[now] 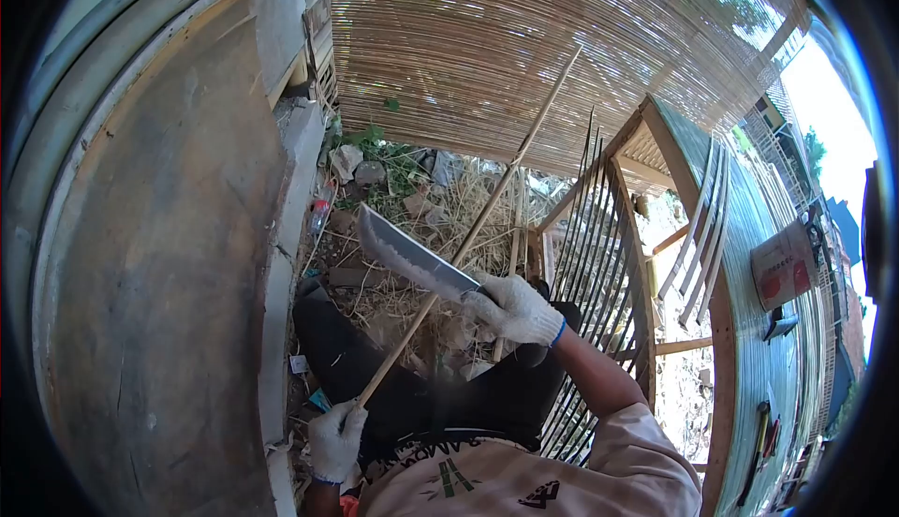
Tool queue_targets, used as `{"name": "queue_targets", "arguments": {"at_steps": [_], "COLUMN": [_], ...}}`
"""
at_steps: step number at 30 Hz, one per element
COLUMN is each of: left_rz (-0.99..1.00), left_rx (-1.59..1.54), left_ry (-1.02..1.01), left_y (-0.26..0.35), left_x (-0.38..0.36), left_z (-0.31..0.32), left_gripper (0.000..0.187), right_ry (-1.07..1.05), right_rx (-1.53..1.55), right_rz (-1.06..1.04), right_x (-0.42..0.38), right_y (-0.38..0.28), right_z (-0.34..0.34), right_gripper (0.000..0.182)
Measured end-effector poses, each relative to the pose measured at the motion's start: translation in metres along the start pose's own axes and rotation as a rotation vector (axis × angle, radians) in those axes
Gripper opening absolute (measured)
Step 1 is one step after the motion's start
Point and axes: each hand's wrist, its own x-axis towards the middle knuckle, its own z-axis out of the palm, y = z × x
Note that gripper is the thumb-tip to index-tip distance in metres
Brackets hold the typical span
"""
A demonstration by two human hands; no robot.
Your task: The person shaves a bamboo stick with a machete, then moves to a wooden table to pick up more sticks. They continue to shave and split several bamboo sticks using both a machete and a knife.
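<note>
My right hand (521,311), in a white knit glove with a blue cuff, is closed around the handle of a machete (409,257). Its broad blade points up and to the left and crosses a long thin bamboo pole (494,197) in this view. My left hand (335,440), gloved the same way, grips the pole's lower end beside my left leg. From there the pole slants up and right toward the woven bamboo screen. The machete's handle is mostly hidden inside my right glove.
Straw, stones and shavings (440,199) litter the ground between my legs. A large wooden board (159,264) stands at the left. Dark thin strips (585,236) lean against a wooden frame at the right; a bucket (784,266) and tools (763,433) rest on a ribbed surface (744,348).
</note>
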Motion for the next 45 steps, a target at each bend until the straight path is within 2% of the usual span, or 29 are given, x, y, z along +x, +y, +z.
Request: {"name": "queue_targets", "arguments": {"at_steps": [2, 3, 6, 9, 11, 13, 14, 15, 17, 20, 23, 25, 27, 29, 31, 37, 39, 40, 43, 44, 45], "left_rz": [0.04, 0.029, -0.015, -0.089, -0.066, -0.065, -0.061, -0.066, -0.088, -0.076, -0.118, -0.183, -0.14, -0.064, -0.058, 0.022, -0.049, -0.041, -0.035, -0.01, 0.018], "left_rx": [0.016, 0.024, 0.102, 0.012, 0.012, 0.024, 0.05, 0.053, 0.025, 0.035, -0.001, -0.034, 0.082, 0.064, 0.025, -0.058, -0.057, -0.074, -0.135, -0.172, -0.207], "left_ry": [0.007, 0.005, -0.072, -0.114, -0.09, -0.082, -0.083, -0.084, -0.096, -0.069, -0.065, -0.067, -0.044, -0.033, -0.038, 0.017, -0.051, -0.048, -0.022, -0.004, 0.015], "left_y": [-0.009, -0.021, -0.041, -0.037, -0.042, -0.037, -0.035, -0.035, -0.036, -0.037, -0.066, -0.059, -0.044, -0.033, -0.023, 0.008, 0.02, 0.025, 0.038, 0.044, 0.05], "left_x": [-0.004, -0.011, -0.023, -0.024, -0.023, -0.017, -0.016, -0.017, -0.018, -0.018, -0.021, -0.027, -0.024, -0.019, -0.015, 0.004, 0.011, 0.015, 0.024, 0.029, 0.034], "left_z": [-0.006, -0.012, -0.018, -0.019, -0.016, -0.016, -0.016, -0.017, -0.022, -0.02, -0.02, -0.022, -0.022, -0.018, -0.012, 0.013, 0.016, 0.021, 0.043, 0.047, 0.049], "left_gripper": [0.026, 0.026, 0.025, 0.025, 0.026, 0.026, 0.026, 0.026, 0.027, 0.028, 0.027, 0.026, 0.025, 0.025, 0.026, 0.026, 0.026, 0.026, 0.026, 0.026, 0.027], "right_ry": [0.192, 0.328, 0.637, 0.684, 0.658, 0.51, 0.458, 0.416, 0.451, 0.443, 0.405, 0.346, 0.296, 0.265, 0.216, 0.137, 0.083, 0.145, 0.039, 0.078, 0.069], "right_rx": [0.158, 0.339, 0.345, 0.327, 0.287, 0.276, 0.163, 0.238, 0.197, 0.305, 0.391, 0.294, 0.339, 0.384, 0.156, 0.083, 0.096, 0.037, 0.004, -0.078, -0.069], "right_rz": [0.193, 0.206, 0.165, 0.171, 0.179, 0.236, 0.256, 0.285, 0.232, 0.232, 0.252, 0.259, 0.272, 0.28, 0.233, 0.164, 0.134, 0.019, 0.049, -0.05, -0.051], "right_x": [0.004, 0.008, 0.023, 0.028, 0.024, 0.017, 0.016, 0.014, 0.019, 0.022, 0.018, 0.016, 0.013, 0.01, 0.007, 0.001, 0.0, 0.002, -0.003, -0.004, -0.006], "right_y": [0.0, 0.009, 0.037, 0.045, 0.05, 0.032, 0.03, 0.029, 0.048, 0.033, 0.02, 0.017, 0.019, 0.018, 0.009, 0.001, -0.006, -0.002, -0.006, -0.003, -0.006], "right_z": [-0.018, -0.027, -0.078, -0.108, -0.107, -0.086, -0.077, -0.075, -0.074, -0.069, -0.059, -0.055, -0.045, -0.037, -0.023, 0.015, 0.025, 0.033, 0.047, 0.056, 0.059], "right_gripper": [0.038, 0.039, 0.037, 0.041, 0.041, 0.039, 0.037, 0.04, 0.041, 0.04, 0.036, 0.036, 0.037, 0.037, 0.038, 0.04, 0.041, 0.041, 0.04, 0.039, 0.039]}}
